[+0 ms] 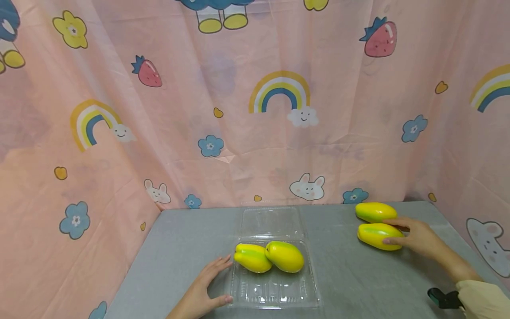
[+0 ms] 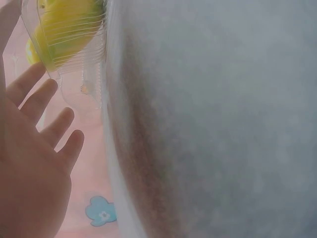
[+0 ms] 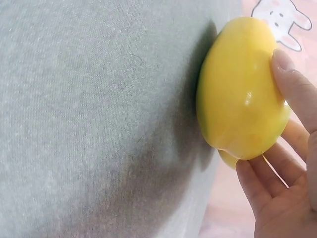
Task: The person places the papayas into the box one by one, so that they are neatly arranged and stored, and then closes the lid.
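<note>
Two yellow-green papayas, a left one (image 1: pixel 253 258) and a right one (image 1: pixel 284 257), lie side by side in the back part of a clear plastic clamshell box (image 1: pixel 275 294). My left hand (image 1: pixel 205 283) is at the box's left side, fingers spread and holding nothing; whether its fingertips touch the box I cannot tell. On the table's right side, my right hand (image 1: pixel 418 237) holds a papaya (image 3: pixel 242 89) at its right end, thumb on the near side and fingers on the far side. Just behind it lies another papaya (image 1: pixel 376 212).
The box's lid (image 1: pixel 272 223) is folded back toward the curtain. A grey cloth covers the table (image 1: pixel 350 283). Pink patterned curtain (image 1: pixel 239 168) rises along the back and both sides. A dark strap piece (image 1: pixel 444 299) shows by the right sleeve.
</note>
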Available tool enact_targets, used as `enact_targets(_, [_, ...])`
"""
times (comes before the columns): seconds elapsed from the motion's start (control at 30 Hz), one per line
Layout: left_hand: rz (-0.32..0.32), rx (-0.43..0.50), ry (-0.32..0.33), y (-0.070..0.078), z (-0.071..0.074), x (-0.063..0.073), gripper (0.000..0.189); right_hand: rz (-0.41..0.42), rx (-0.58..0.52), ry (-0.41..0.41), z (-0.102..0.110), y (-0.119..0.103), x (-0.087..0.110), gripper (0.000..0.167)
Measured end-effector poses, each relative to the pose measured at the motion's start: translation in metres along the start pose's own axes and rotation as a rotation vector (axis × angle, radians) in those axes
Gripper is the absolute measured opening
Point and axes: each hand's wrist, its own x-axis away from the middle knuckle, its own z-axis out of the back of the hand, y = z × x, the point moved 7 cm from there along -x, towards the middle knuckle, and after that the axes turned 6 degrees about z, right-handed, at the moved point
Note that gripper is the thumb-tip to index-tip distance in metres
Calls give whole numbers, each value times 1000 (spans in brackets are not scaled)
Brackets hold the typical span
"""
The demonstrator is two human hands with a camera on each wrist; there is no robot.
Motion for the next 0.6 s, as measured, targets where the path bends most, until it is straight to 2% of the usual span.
enact_targets(0.37, [-24, 5, 16, 0, 0, 2, 80, -8, 9, -2, 0, 1, 0, 82])
enact_targets(0.6, [-3, 6, 1, -1, 0, 1, 79, -7, 22, 4, 1, -3, 1, 81])
